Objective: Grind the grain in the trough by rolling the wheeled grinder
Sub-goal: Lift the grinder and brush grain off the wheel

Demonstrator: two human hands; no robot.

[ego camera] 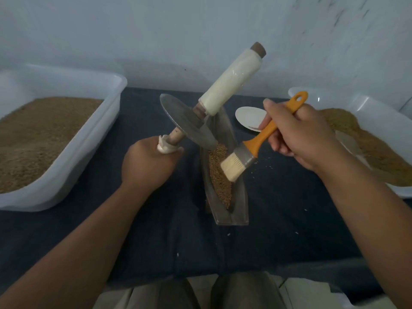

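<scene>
While tipped over trough [240, 211]: grinder [187, 123], likely heavy, rigid; hold at handles [231, 83]. Left grip [148, 163] round one, right grip [301, 134] clasping brush [247, 152].

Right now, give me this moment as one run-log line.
left hand: grips wheeled grinder handle, grinder tilted | right hand: holds brush, bristles at grain in trough | step: sweeping grain, not rolling
</scene>
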